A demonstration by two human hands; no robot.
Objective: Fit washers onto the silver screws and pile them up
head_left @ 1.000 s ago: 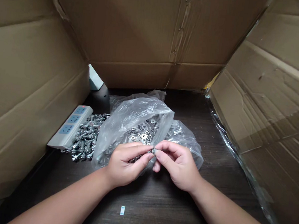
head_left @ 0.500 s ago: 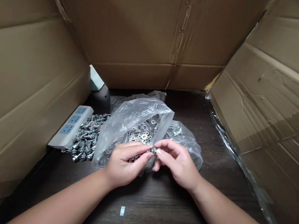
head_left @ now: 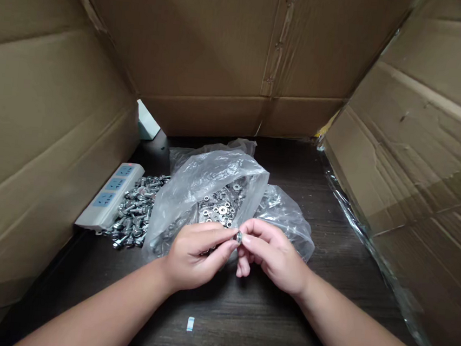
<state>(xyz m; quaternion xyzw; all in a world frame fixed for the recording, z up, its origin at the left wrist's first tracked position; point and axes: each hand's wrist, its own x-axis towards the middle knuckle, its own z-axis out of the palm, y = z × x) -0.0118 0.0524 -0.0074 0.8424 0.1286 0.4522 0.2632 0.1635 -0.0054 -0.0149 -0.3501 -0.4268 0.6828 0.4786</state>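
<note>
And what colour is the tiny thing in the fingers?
The small metal part is silvery; see the head view.

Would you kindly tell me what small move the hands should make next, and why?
I'd probably steady the metal piece with the left hand while the right hand gently adjusts it: both hands meet at this small piece, and if dropped it might get lost among the loose washers in the open bag just beyond.
</note>
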